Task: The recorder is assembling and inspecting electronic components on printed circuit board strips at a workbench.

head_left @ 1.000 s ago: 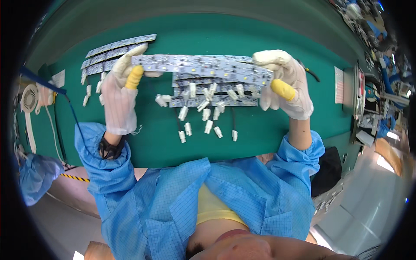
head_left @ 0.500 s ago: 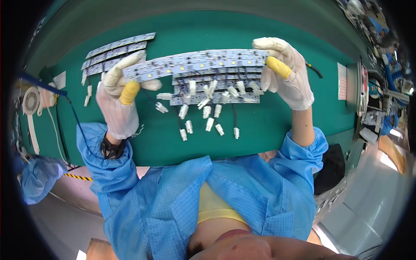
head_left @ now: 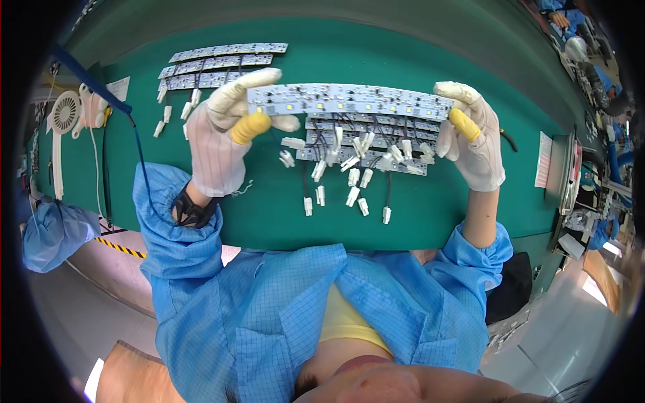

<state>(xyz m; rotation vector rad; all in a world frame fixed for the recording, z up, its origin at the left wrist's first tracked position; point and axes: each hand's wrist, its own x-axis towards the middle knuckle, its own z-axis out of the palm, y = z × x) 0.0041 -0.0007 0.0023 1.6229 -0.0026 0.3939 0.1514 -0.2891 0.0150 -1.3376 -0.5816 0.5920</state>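
Note:
A long, narrow LED circuit board (head_left: 349, 99) is held up level between my two gloved hands, its component side showing. My left hand (head_left: 232, 127), in a white glove with a yellow thumb cover, pinches the board's left end. The other end is gripped by my right hand (head_left: 470, 134), gloved the same way. Behind and below the held board lies a stack of similar LED boards (head_left: 410, 169), partly hidden by it. From that stack, several dark wires with white plug connectors (head_left: 353, 176) spread toward me over the green mat (head_left: 282, 221).
More LED boards with wires (head_left: 222, 64) lie at the far left. Beyond my right hand is a tool with a dark and yellow handle (head_left: 508, 140). A white fan (head_left: 66, 113) stands left. A blue coiled cord (head_left: 91, 79) runs to my left wrist strap (head_left: 193, 209). A printed sheet (head_left: 543, 160) hangs at right.
The view has shifted, so the table contents sit further right. The held board has gone from slanting up rightward to nearly level, its left end raised. Both hands keep their grip.

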